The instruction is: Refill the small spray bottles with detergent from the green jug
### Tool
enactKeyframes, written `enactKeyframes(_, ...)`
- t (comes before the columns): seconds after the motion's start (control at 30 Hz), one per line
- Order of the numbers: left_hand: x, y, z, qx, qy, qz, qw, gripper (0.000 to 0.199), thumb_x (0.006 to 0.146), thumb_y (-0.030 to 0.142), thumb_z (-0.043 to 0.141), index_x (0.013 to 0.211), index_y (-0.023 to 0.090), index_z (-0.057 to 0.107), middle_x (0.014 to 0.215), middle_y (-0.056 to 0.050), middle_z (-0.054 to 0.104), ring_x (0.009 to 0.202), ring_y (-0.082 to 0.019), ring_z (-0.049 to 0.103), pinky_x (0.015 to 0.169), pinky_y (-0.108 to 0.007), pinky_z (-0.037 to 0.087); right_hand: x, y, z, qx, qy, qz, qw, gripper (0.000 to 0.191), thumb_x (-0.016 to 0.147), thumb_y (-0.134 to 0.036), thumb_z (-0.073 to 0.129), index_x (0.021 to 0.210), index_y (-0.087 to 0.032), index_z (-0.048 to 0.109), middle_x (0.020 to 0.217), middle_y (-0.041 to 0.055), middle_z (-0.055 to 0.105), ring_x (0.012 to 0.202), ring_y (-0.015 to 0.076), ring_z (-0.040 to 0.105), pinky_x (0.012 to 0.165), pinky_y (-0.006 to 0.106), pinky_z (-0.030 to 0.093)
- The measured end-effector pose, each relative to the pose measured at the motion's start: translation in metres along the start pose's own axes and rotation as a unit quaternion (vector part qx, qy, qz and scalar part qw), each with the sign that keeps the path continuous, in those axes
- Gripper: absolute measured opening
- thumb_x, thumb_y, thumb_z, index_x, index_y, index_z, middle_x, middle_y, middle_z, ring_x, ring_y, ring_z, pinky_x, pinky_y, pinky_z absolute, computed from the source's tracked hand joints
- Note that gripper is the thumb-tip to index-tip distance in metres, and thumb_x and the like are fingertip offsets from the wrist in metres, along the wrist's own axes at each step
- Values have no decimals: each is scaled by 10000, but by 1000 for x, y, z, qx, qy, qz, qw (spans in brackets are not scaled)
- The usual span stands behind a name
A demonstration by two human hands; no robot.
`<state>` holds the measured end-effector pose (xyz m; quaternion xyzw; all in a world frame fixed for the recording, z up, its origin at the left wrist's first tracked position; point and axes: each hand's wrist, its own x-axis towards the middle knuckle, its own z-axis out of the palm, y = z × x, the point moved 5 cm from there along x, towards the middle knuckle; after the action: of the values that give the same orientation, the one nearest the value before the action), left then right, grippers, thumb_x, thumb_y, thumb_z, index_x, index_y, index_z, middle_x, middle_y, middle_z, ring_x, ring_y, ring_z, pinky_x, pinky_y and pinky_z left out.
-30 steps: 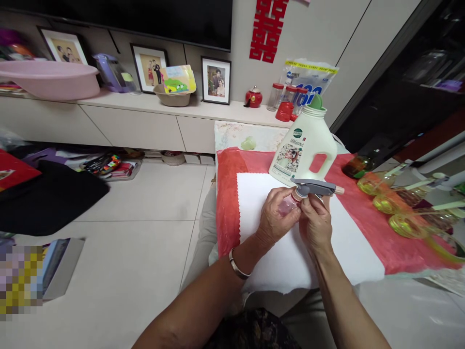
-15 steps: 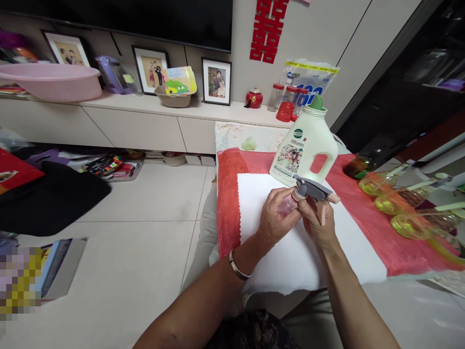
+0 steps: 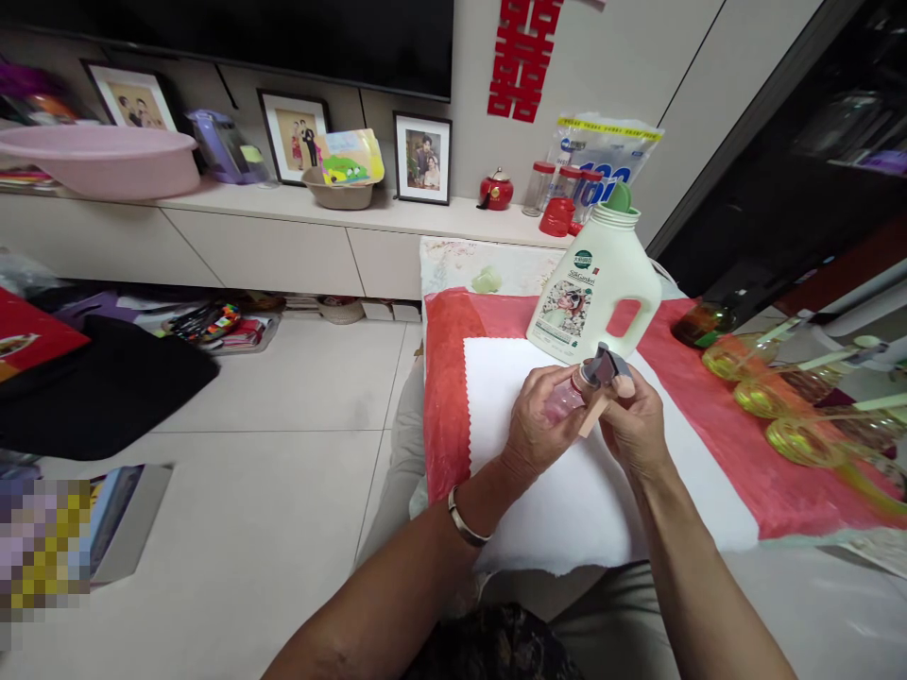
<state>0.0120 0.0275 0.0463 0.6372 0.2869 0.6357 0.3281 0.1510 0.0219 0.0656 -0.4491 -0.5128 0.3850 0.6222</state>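
My left hand (image 3: 537, 416) is wrapped round a small clear pinkish bottle (image 3: 562, 400), tilted over a white cloth (image 3: 559, 510). On the bottle's neck sits a grey spray head (image 3: 606, 366) with a peach trigger. My right hand (image 3: 638, 420) has its fingers closed on the spray head, close beside my left hand. Just behind both hands stands a large pale green jug (image 3: 599, 274) with a green cap piece in its top opening.
A red cover (image 3: 446, 397) lies under the cloth. Several glass vessels with yellow parts (image 3: 797, 439) stand at the right. Behind are a red pot (image 3: 496, 191), jars and picture frames on a long cabinet (image 3: 262, 246).
The spray head has turned on the bottle, its trigger now pointing down and left towards my left hand. My right hand has shifted round with it. My left hand stays about where it was.
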Motion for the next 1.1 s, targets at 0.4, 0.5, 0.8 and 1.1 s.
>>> enactKeyframes(0.4,2,9,-2,3,4,-22,1000,451,823,281,753,1235,199,587,1213,-117,670,1135,-252,649,1019,-427,536,7,-24,1,-123,-96,-55,986,258,802,-418,788,981,-232,772,1094,56,670,1047,221,615,942,365,495)
enactKeyframes(0.5,0,6,-2,-21,-1,-39,999,542,793,236,763,1288,196,546,1245,-117,660,1171,-263,641,1050,-457,522,7,-37,3,-191,-105,-79,973,210,843,-398,749,974,-236,768,1065,47,666,997,201,611,894,338,483)
enactKeyframes(0.8,3,9,-2,-6,-3,-28,1000,476,821,256,763,1264,229,592,1218,-83,684,1155,-253,653,1042,-448,537,4,-19,3,-126,-13,-56,990,298,717,-365,850,928,-203,714,911,26,662,876,173,624,866,330,518)
enactKeyframes(1.1,3,10,-4,-3,0,-24,1000,394,834,229,738,1210,210,623,1193,-97,679,1124,-260,670,1009,-461,559,-5,-8,2,-41,-25,-37,998,330,827,-375,771,1134,-259,742,1210,51,662,1153,213,614,1004,363,504)
